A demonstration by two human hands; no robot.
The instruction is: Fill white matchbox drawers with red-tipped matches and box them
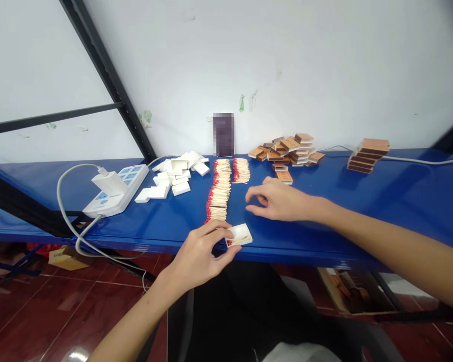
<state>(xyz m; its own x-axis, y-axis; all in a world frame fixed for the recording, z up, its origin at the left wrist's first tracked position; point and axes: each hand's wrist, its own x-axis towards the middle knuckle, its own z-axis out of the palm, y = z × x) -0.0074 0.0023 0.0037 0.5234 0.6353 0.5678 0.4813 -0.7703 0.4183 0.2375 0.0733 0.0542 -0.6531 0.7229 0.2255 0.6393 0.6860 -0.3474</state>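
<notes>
My left hand grips a small white matchbox tray by its left end, at the front edge of the blue table. A few red-tipped matches lie inside the tray, partly covered by my fingers. Just beyond it runs a long row of matches with red heads to the left. A shorter bunch of matches lies beside the row's far end. My right hand hovers to the right of the matches, fingers curled, thumb and forefinger apart, with nothing visible between them.
White empty trays are heaped at the left, near a power strip with a plugged-in charger and cable. Brown matchbox sleeves lie piled at the back right. Farther right stands a stack of matchboxes. A blurred dark object leans on the wall.
</notes>
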